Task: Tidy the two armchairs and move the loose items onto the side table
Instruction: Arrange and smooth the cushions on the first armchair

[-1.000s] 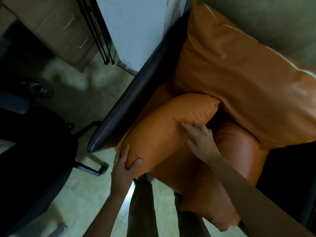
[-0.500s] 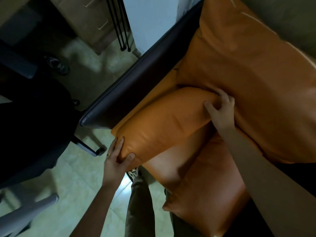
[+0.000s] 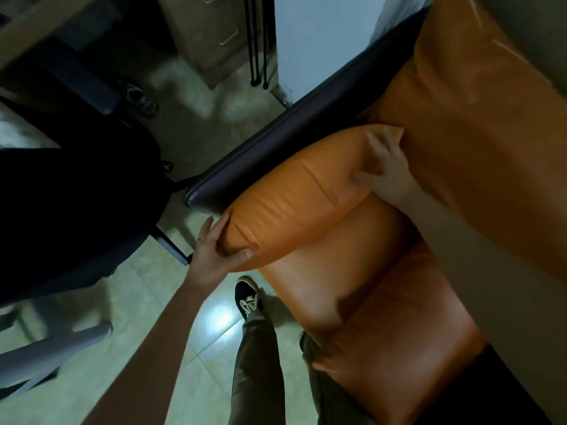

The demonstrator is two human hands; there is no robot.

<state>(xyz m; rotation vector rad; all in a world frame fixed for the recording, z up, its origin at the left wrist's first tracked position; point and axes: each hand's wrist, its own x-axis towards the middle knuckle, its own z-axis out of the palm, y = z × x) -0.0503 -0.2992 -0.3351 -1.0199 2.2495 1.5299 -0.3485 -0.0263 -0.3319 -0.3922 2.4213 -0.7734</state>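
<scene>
Fingers [image 3: 209, 229] of the left hand [image 3: 214, 253] are laid close together along the near end of the small orange cushion [image 3: 300, 204], at centre-left of the frame. The thumb is set apart across the lower corner, so that end is gripped between them. The cushion is stretched diagonally across the middle of the frame, over the seat of the armchair [image 3: 352, 271] and alongside the dark armrest [image 3: 276, 154] just above it. Whether it is resting or lifted cannot be told. Right of centre, the right hand [image 3: 383, 167] is blurred. Its fingers appear to be curled over the cushion's far end with the thumb spread onto the face, but the finer grip cannot be made out. At the upper right, the large back cushion [image 3: 475, 133] is touched by that far end. The step in hand is judged to be the seating of the small cushion in the armchair. It is best done with both ends moved together and the far end tucked into the corner where armrest and back cushion meet. Since the covering looks smooth and likely to slip, the corners should be held firmly until the cushion is settled. No side table is in view.
</scene>
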